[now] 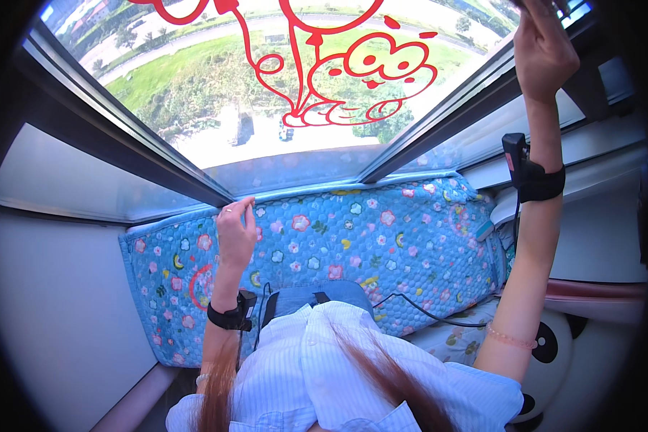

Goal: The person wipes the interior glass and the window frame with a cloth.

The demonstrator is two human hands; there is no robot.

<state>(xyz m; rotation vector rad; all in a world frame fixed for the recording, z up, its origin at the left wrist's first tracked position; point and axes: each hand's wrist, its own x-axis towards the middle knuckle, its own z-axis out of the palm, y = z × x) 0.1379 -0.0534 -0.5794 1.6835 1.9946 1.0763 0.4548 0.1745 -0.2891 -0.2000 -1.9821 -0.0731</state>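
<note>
My left hand (237,229) is low at the window, its fingertips bent together by the blue quilted pad's far edge and the foot of the dark window frame (205,189); whether it pinches anything is unclear. High at the upper right, my right hand (545,59) is raised beside the right window frame (443,113). Its fingers run into the picture's dark rim, so what they touch or hold is hidden. Between the hands is the window pane (194,81), bearing a red line-drawn cartoon decal (372,83). The blue floral quilted pad (313,237) covers the sill below.
A black cable (426,310) crosses the pad near my lap. White panels (59,281) stand at the left. On the right are a small pale blue-and-white object (484,231), a pinkish edge (594,294) and a panda-patterned surface (556,372).
</note>
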